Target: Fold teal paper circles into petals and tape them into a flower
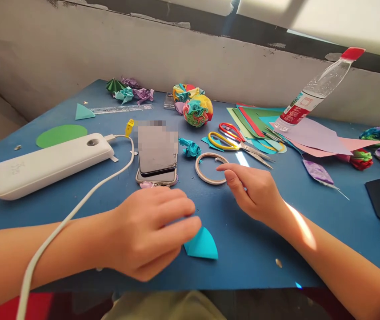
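My left hand (150,231) lies low over the blue table (250,249), its fingertips pressed on a folded turquoise paper piece (203,244). My right hand (251,191) hovers beside a roll of tape (210,168), fingers loosely curled, the forefinger stretched toward the roll's rim; nothing shows in it. Two stacked phones (157,161) lie just beyond my left hand.
A white power bank (48,163) with its cable (76,209) crosses my left forearm. Scissors (239,142), coloured paper sheets (259,122), a tilted water bottle (316,91), paper flower balls (194,106), a ruler (119,109), crumpled paper and a green disc (61,135) lie farther back.
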Motion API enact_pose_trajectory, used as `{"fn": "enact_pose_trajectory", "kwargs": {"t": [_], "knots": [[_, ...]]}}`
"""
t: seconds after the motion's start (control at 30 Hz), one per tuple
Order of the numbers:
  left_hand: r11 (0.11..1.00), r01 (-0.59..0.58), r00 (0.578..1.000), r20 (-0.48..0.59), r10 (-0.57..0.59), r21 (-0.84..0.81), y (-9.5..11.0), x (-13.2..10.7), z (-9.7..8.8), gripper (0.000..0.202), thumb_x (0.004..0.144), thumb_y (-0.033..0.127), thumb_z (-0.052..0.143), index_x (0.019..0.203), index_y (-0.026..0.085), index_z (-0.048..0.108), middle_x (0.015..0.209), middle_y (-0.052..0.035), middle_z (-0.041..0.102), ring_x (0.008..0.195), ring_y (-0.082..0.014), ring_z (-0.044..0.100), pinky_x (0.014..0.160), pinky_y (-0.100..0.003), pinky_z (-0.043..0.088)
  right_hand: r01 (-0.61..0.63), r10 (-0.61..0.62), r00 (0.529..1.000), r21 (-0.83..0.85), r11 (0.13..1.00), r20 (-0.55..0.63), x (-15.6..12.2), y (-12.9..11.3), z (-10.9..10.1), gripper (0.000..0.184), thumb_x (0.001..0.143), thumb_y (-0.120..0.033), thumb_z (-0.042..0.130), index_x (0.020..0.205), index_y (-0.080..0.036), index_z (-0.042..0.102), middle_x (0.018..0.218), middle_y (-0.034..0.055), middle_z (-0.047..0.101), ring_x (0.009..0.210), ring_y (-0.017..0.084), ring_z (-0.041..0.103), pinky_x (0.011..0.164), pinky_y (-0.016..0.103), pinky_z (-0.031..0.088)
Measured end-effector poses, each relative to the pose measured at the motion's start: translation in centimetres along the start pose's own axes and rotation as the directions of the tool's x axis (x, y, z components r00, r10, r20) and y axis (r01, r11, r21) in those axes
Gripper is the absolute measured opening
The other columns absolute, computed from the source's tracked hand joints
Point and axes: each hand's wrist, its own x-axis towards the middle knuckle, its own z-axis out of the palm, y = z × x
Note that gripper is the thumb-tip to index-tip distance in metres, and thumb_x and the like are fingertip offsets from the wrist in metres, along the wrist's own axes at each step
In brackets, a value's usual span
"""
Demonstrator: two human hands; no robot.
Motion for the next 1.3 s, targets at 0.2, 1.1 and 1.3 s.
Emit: {"fn": "enact_pose_trajectory", "kwargs": {"t": [0.2,1.1,1.3], "knots": [[0.894,0.447,0.883,0.174,-0.436,-0.026,2.6,0.2,0.6,0.027,0.084,0.039,0.052,0.068,0.018,0.047,0.055,0.0025,0.047,0.044,-0.0118,0.040,0.040,-0.025,0.034,-0.199,0.195,0.980,-0.086,0.976,-0.049,0.4,0.9,0.0,0.030,0.095,-0.031,0.038,0.080,-0.019,0.062,0.060,0.0010,0.057,0.053,0.012,0.050,0.053,0.025,0.032],[0.966,0.255,0.965,0.058,-0.257,0.041,-1.1,0.3,1.2,0.020,0.087,0.007,0.045,0.105,0.008,0.055,0.102,-0.0125,0.061,0.099,-0.0230,0.053,0.087,-0.038,0.046,0.091,-0.096,0.964,0.032,0.995,0.248,0.8,2.3,-0.3,0.010,0.083,-0.018,0.055,0.091,-0.020,0.059,0.114,0.0096,0.053,0.106,0.024,0.047,0.091,0.042,0.039],[0.920,0.390,0.920,-0.037,-0.391,-0.017,-1.2,0.4,1.4,0.020,0.088,0.008,0.045,0.104,0.014,0.053,0.102,-0.0091,0.058,0.095,-0.0186,0.053,0.085,-0.034,0.047,0.115,-0.116,0.990,0.020,0.993,0.078,0.7,1.2,-0.4,0.008,0.090,-0.017,0.046,0.091,-0.019,0.054,0.096,0.0069,0.061,0.091,0.020,0.052,0.081,0.038,0.038]]}}
